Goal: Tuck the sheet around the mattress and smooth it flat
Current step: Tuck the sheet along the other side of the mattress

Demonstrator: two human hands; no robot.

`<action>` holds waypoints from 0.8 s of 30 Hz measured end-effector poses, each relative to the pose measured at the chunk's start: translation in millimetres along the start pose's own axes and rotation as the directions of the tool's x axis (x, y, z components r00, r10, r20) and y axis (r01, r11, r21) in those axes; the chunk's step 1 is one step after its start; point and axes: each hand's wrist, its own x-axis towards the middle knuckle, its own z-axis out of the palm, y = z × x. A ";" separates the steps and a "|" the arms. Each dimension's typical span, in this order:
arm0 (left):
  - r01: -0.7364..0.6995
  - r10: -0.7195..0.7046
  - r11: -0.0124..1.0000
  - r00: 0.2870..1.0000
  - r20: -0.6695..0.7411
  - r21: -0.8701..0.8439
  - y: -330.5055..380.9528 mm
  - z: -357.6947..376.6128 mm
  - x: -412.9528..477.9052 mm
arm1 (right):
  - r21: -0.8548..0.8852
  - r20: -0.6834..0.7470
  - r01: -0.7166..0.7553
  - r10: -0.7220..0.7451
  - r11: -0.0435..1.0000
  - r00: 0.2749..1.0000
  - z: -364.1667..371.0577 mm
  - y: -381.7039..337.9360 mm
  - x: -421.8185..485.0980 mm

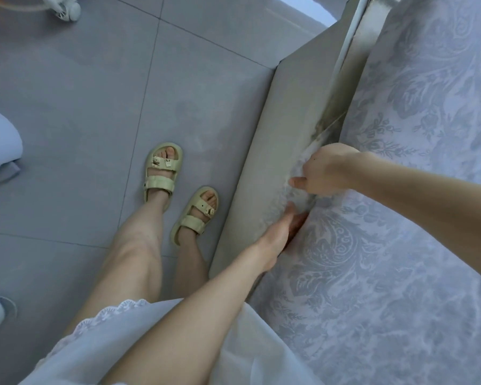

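The left arm point(195, 309) rises from the bottom of the frame to the left hand point(282, 232), fingers straight and wedged down between the bed frame point(261, 176) and the sheet point(400, 259). Just above it, the right hand point(326, 169) has its grip clamped on the sheet's bunched edge (blurred there). The untucked edge runs up-right along the frame, nearest the right hand.

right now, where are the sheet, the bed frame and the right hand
sheet point(386, 287), head view, on its patterned top
bed frame point(283, 129), head view, on the padded side rail
right hand point(328, 169), head view, on the back of the hand
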 end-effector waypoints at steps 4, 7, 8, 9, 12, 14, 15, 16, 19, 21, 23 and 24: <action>-0.011 0.013 0.999 0.999 -0.042 0.049 10.8 24.5 27.2 | 0.073 -0.017 0.003 -0.002 0.997 1.000 0.1 8.5 -5.5; -0.072 0.080 0.994 0.991 -0.106 0.078 21.5 21.7 35.0 | -0.030 -0.027 0.002 -0.003 1.000 1.000 1.2 5.1 5.8; -0.083 0.091 0.993 0.990 -0.105 0.079 22.5 15.2 34.5 | -0.076 -0.035 0.011 -0.014 0.997 0.999 1.9 3.0 11.3; -0.083 0.090 0.993 0.992 -0.092 0.078 22.7 7.5 31.9 | -0.129 -0.049 0.025 -0.032 0.991 0.998 2.7 2.1 17.3; -0.023 0.060 0.986 0.973 -0.223 0.163 13.7 -28.6 16.5 | -0.145 -0.122 0.044 -0.062 0.988 0.991 4.7 1.5 27.2; -0.094 0.220 0.954 0.866 -0.450 0.286 2.5 -56.1 14.4 | -0.053 -0.262 0.066 -0.078 0.996 0.962 5.0 3.7 29.0; -0.105 0.281 0.931 0.817 -0.503 0.350 -1.6 -65.3 14.7 | 0.004 -0.351 0.080 -0.073 0.997 0.933 5.4 5.2 29.0; -0.100 0.295 0.921 0.810 -0.507 0.376 -3.7 -69.6 12.6 | 0.050 -0.438 0.095 -0.064 0.994 0.897 7.0 7.3 29.9; -0.030 0.142 0.964 0.900 -0.413 0.265 -17.1 -58.8 14.0 | 0.065 -0.554 0.113 -0.058 0.991 0.830 10.2 13.0 27.9; -0.026 0.103 0.981 0.906 -0.410 0.191 -25.0 -47.4 13.7 | -0.033 -0.497 0.072 -0.078 0.997 0.864 10.8 15.2 26.1; -0.062 0.106 0.992 0.896 -0.431 0.114 -32.4 -41.3 13.1 | -0.128 -0.397 0.039 -0.087 0.991 0.914 9.4 12.6 25.3; -0.079 0.110 0.993 0.897 -0.428 0.088 -34.9 -38.8 11.5 | -0.159 -0.354 0.030 -0.086 0.987 0.931 8.2 11.0 25.1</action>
